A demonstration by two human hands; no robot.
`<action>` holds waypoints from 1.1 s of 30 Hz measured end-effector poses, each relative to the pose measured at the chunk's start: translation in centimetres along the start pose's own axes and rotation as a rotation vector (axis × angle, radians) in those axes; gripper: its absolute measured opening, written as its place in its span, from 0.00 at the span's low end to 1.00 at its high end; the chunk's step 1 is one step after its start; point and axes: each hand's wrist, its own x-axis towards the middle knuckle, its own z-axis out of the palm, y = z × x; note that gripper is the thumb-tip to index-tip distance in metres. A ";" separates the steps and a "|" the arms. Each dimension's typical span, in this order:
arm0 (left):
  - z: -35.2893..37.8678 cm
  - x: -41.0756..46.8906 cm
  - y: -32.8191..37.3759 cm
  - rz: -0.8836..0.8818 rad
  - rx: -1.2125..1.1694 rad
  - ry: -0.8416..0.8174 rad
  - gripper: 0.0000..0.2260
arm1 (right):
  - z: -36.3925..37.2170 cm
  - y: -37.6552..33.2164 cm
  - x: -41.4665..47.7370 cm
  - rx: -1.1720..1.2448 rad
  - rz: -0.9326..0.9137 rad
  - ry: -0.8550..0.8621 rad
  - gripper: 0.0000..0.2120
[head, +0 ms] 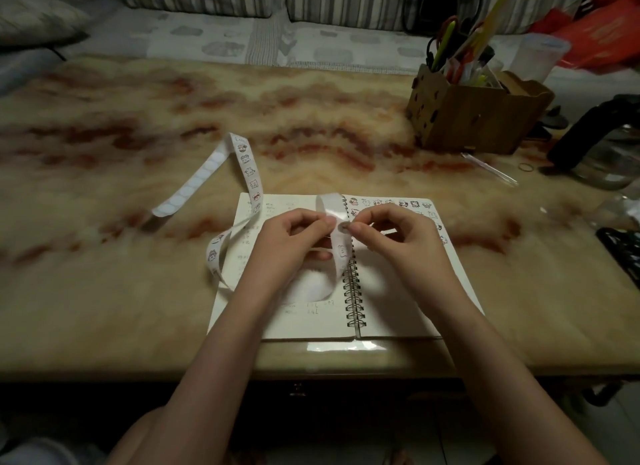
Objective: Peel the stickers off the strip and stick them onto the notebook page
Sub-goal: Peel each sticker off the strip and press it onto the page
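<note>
Several cartoon stickers [391, 202] already sit along the far edge and down the outer edge of the notebook's right page [398, 291], so I judge the job well begun but far from finished; most of that page is bare. The spiral notebook [242, 312] lies open at the middle of the counter's [104, 291] near edge. The sticker strip [250, 167] loops up from over the left page and trails toward the counter's left side; its far tail [197, 184] shows only empty cells, while the stretch nearer the notebook carries plenty of unpeeled figures, so a good many are left.

Both hands are raised just above the spine; my left hand [294, 236] pinches the strip between thumb and curled fingers [323, 222], and my right hand [391, 236] has thumb and forefinger nipping a small round sticker [343, 227] at the strip's edge; whether it is fully free of the backing I cannot tell.

Faint handwriting covers the left page; none of it is legible to me; I see no brand anywhere. A cardboard pen box [478, 118] stands toward the far right corner.
</note>
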 end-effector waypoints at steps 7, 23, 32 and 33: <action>-0.7 0.3 -0.3 0.041 0.132 0.078 0.02 | -2.9 0.3 0.8 0.052 0.332 -0.003 0.01; -0.6 0.6 -0.6 0.005 0.188 0.033 0.03 | -1.6 2.1 1.6 -0.186 0.349 0.031 0.04; -0.6 0.7 -0.7 0.004 0.211 0.037 0.03 | -1.5 2.2 1.5 -0.231 0.344 0.031 0.03; -0.6 0.7 -0.7 0.005 0.214 0.037 0.03 | -1.5 2.2 1.5 -0.230 0.340 0.031 0.03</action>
